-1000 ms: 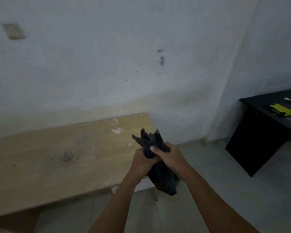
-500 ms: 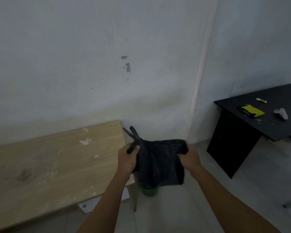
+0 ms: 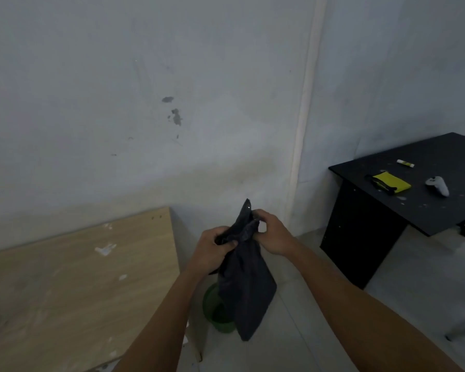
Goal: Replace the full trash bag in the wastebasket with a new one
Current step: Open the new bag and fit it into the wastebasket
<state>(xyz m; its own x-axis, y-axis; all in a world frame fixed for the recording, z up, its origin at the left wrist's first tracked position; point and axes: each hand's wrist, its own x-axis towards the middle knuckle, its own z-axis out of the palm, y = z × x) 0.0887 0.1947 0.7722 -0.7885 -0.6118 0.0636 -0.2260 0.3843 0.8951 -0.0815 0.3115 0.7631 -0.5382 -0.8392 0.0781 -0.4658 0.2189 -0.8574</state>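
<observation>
A black trash bag (image 3: 246, 285) hangs in front of me, folded and flat, its lower end pointing at the floor. My left hand (image 3: 212, 251) grips its bunched upper edge from the left. My right hand (image 3: 273, 234) pinches the same edge from the right, with one corner of the bag sticking up above the fingers. Directly below the bag stands a small green wastebasket (image 3: 215, 310) on the floor, partly hidden behind the bag; its inside looks dark green.
A light wooden table (image 3: 72, 285) fills the lower left, its corner beside the wastebasket. A black desk (image 3: 424, 189) stands at the right with a yellow pouch (image 3: 391, 182), a white controller (image 3: 438, 185) and a small tube (image 3: 405, 163). Grey tiled floor lies between them.
The bag was stretched wide between my hands half a second ago; now both hands are close together at its top and it hangs longer. The view has shifted right, showing more of the black desk.
</observation>
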